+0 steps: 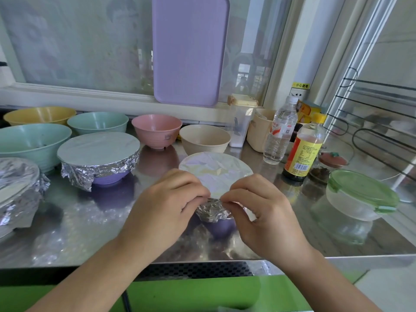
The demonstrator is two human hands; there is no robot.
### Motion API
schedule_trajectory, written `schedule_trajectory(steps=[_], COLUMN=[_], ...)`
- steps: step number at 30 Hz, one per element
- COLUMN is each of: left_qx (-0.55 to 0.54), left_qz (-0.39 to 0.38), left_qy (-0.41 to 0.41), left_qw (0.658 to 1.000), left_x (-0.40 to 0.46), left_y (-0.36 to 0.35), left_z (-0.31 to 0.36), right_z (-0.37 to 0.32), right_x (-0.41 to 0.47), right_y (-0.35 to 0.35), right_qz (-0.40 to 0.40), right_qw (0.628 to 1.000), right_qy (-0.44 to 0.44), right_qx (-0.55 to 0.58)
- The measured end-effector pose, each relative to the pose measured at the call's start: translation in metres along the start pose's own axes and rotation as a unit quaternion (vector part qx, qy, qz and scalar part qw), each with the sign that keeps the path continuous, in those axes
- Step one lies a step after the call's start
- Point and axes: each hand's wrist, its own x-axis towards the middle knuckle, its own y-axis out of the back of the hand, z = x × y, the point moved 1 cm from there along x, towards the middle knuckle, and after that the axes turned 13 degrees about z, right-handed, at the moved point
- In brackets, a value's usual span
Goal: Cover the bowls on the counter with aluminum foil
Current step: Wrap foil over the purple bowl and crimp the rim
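While both hands worked the near rim of one bowl, the rest of the counter sat as listed below.
left hand (166,202): forearm came in from lower left, knuckles up, fingers curled down over the near-left rim, pinching crumpled foil.
right hand (258,210): forearm came in from lower right, thumb and forefinger pinched the foil edge at the near rim, other fingers curled loosely below.
foil (216,174): stretched flat over the bowl top, crinkled and folded down at the near side between the two hands.
purple bowl (221,227): centre of the counter, near the front edge, only its lower part showed under the foil.
second covered bowl (99,161): purple, left of centre, foil top flat, skirt crumpled.
third covered bowl (15,192): far left, cut off by the frame edge.
open bowls: two green (33,143) (98,122), yellow (40,114), pink (156,129), beige (204,138), in rows behind.
counter (101,221): shiny steel, reflective.
right side: water bottle (280,134), sauce bottle (304,149), green-lidded container (360,194).
behind: purple tray (189,50) leaned upright against the window.
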Motion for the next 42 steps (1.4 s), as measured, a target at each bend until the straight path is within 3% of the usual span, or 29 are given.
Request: schedule_trajectory(steps=[4,8,13,17,20,24,28,32,36,39,42], left_qx=[-0.003,0.054,0.061,-0.025,-0.135,-0.233,-0.264,-0.24,-0.202,-0.132,-0.128], left_qz=[-0.01,-0.05,-0.07,-0.117,-0.152,-0.185,-0.167,-0.117,-0.118,-0.131,-0.14], left_qy=[-0.011,0.105,0.158,0.31,0.385,0.378,0.356,0.358,0.365,0.349,0.338], left_qw=[1.0,0.992,0.983,0.943,0.9,0.877,0.88,0.895,0.901,0.919,0.922], left_x=[0.001,-0.002,-0.005,-0.003,0.01,0.026,0.018,0.01,0.009,0.007,-0.001], left_y=[0.001,0.005,0.003,0.001,-0.009,-0.03,-0.042,-0.047,-0.044,-0.037,-0.03], left_z=[-0.002,-0.015,-0.011,-0.027,-0.031,-0.042,-0.047,-0.05,-0.047,-0.042,-0.037], right_z=[0.009,0.013,0.007,0.013,0.014,0.009,0.014,0.019,0.021,0.023,0.024], right_x=[-0.001,-0.004,-0.004,-0.008,-0.005,0.0,0.0,-0.003,-0.003,-0.006,-0.009], right_y=[-0.001,0.002,-0.001,-0.002,-0.01,-0.021,-0.025,-0.027,-0.022,-0.017,-0.014], right_qz=[0.01,0.018,0.012,-0.02,-0.064,-0.066,-0.059,-0.063,-0.075,-0.076,-0.072], right_qw=[1.0,0.998,0.995,0.95,0.899,0.85,0.848,0.854,0.856,0.825,0.784], right_qy=[-0.007,-0.049,-0.079,-0.308,-0.431,-0.477,-0.483,-0.477,-0.462,-0.476,-0.494], right_qx=[-0.025,-0.047,-0.057,-0.054,0.049,0.214,0.213,0.199,0.221,0.296,0.368])
